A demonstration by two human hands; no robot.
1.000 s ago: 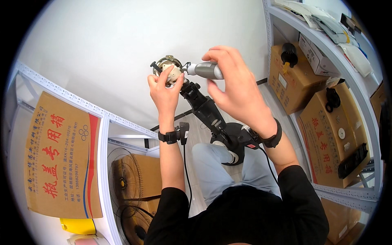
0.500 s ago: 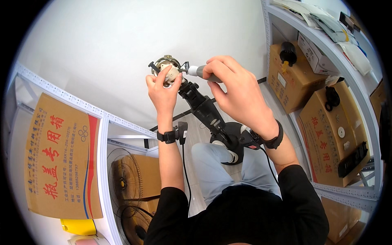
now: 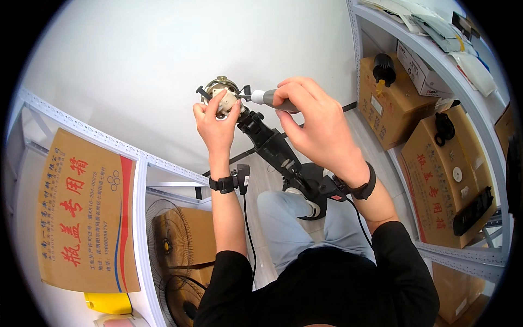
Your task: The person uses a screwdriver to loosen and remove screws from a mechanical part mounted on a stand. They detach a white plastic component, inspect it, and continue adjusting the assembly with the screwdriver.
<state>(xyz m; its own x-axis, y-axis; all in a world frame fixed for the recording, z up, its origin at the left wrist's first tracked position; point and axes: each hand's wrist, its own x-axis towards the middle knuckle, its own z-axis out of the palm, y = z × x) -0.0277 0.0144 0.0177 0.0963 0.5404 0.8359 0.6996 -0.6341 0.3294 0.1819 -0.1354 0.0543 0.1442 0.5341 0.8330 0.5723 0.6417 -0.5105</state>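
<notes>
My left hand (image 3: 214, 126) pinches a cream plastic gearbox (image 3: 227, 102) between thumb and fingers. That gearbox sits against a round metal motor (image 3: 222, 82) at the top of a black fan stand (image 3: 272, 146). A screwdriver (image 3: 276, 100) with a grey handle and white collar is gripped in my right hand (image 3: 316, 122). It points left at the motor's side, next to a small black bracket (image 3: 247, 92); its tip is too small to place exactly. A black knob-headed pin (image 3: 204, 91) sticks out at the motor's left.
On the left shelf stands a printed cardboard box (image 3: 90, 212); wire fan guards (image 3: 169, 240) lean below. The right shelf bears cardboard boxes (image 3: 395, 103), a black motor cover (image 3: 384, 69), black round part (image 3: 444, 128), white disc (image 3: 457, 174) and long black cover (image 3: 473, 212). The stand's round base (image 3: 313, 182) is by my feet.
The view has shifted slightly. Both hands keep their grips, and the screwdriver stays at the motor's side with hardly any visible movement.
</notes>
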